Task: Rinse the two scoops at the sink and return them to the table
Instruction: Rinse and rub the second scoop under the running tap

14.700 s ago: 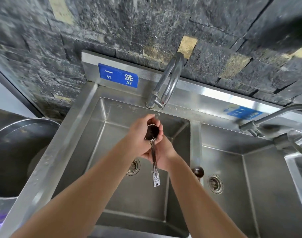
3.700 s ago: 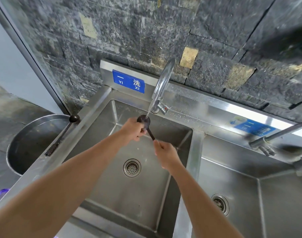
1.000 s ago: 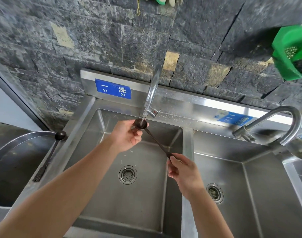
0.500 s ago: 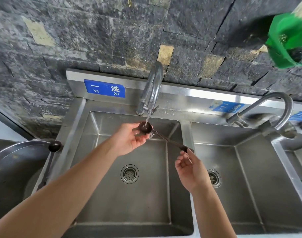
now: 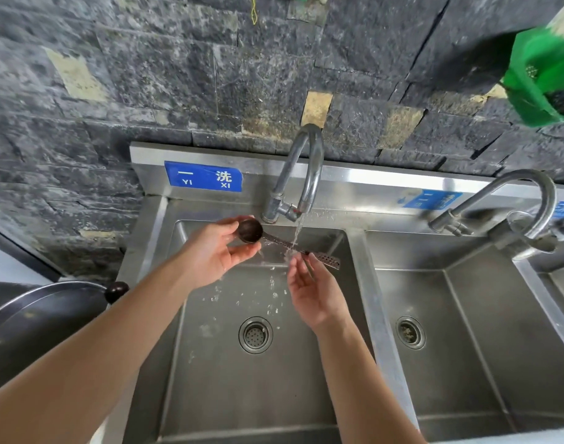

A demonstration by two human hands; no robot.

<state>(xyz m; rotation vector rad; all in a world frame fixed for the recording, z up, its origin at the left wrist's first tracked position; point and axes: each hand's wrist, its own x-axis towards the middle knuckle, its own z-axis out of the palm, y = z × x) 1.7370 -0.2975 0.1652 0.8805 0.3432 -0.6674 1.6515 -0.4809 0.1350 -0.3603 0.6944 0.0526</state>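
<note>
The scoop point(image 5: 276, 241) lies nearly level over the left basin point(image 5: 229, 379), just below the faucet point(image 5: 301, 174). Its long axis runs left to right with a slight downward slope: the dark round bowl points left, away from the faucet's spout, and the perforated handle end points right, toward the divider between the basins. The water stream point(image 5: 298, 232) from the faucet strikes the handle about midway along, and droplets scatter into the basin beneath.

The left hand point(image 5: 215, 251) pinches the scoop's bowl between thumb and fingertips, palm turned up. The right hand point(image 5: 312, 291) is below the handle, right of the stream, fingers loosely spread and pointing up; its fingertips are at the handle, but whether they grip it or only brush it I cannot tell.

The second scoop point(image 5: 115, 291) shows only its dark round bowl, resting at the sink's left edge, well left of the faucet, beside a large metal pot point(image 5: 40, 315).

Half a second ago the bowl sat directly under the stream and the right hand was near the handle's far end. Now the bowl is shifted left of the faucet so the water lands on the handle, and the right hand is closer to the stream. The second scoop has not moved.
</note>
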